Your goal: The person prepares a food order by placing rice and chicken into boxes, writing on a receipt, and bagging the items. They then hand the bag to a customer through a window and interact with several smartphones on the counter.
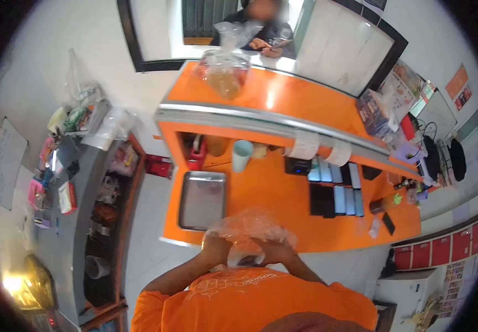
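While both hands' grip bunches the clear plastic bag (248, 227), its contents stay unclear.

No readable text, wall posters (460, 88), whiteboard (4, 163) and shirt print (239, 283) too blurred to read

One metal tray (202, 199) on the orange surface (275, 188). One pale blue cup (241, 155). Two paper receipt rolls (305, 145) (339, 152). Two clear plastic bags: one filled, on the upper ledge (222, 72); one held in both hands (247, 228). One person across the window (261, 27).
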